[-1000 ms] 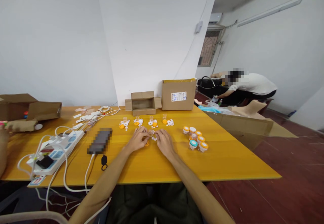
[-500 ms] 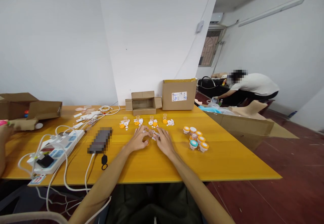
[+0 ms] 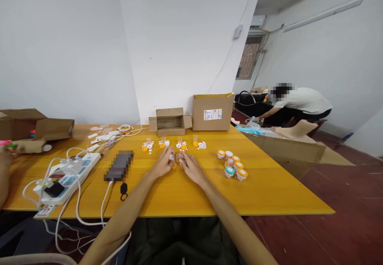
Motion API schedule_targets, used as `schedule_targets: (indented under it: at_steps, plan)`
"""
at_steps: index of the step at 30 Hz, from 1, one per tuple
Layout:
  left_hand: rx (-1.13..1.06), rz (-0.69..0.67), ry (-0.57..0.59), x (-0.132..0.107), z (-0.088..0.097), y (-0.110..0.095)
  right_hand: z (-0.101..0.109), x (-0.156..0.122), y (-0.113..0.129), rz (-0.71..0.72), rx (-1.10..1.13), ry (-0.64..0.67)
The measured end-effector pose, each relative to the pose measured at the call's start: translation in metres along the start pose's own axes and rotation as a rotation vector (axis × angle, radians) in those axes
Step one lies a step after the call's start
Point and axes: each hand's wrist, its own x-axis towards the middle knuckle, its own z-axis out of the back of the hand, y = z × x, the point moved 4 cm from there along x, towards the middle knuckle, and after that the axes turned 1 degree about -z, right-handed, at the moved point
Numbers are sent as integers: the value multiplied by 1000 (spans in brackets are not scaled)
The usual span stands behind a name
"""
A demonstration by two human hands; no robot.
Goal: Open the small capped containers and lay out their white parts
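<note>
My left hand (image 3: 162, 164) is closed on a small round white part (image 3: 171, 157), pinched between thumb and fingertips. Right beside it, my right hand (image 3: 193, 168) grips a small clear plastic cup (image 3: 178, 157) with small white pieces visible at it. On the table under the left fingers lies an orange ring-like lid (image 3: 174, 165). Beyond my hands stands a row of several clear cups, one of them a clear cup (image 3: 195, 138), each with an orange lid (image 3: 145, 149) and loose white pieces (image 3: 202, 145) nearby.
Several assembled jars (image 3: 236, 164) with orange, white and teal lids stand to the right. Cardboard boxes (image 3: 211, 113) stand at the back. A power strip (image 3: 68, 181), cables and a phone (image 3: 119, 166) lie left. Another person's hand (image 3: 4, 165) is at the left edge; a person bends over at far right.
My hands were spread over the loose white pieces; now the left has the white part between its fingers and the right holds the clear cup. The view has shifted slightly.
</note>
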Motion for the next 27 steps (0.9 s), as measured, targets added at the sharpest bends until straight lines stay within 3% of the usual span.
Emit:
schedule_targets:
  at_steps: [7, 17, 22, 27]
  plan:
    - [-326, 106, 11, 0, -7, 14, 2, 2, 3, -16, 78, 94]
    - [-530, 217, 6, 0, -11, 15, 3, 11, 21, 51, 133, 158]
    - [-449, 289, -135, 3, -2, 15, 3, 19, 27, 104, 135, 165]
    - [-418, 309, -290, 4, 8, 21, 0, 31, 29, 53, 106, 183]
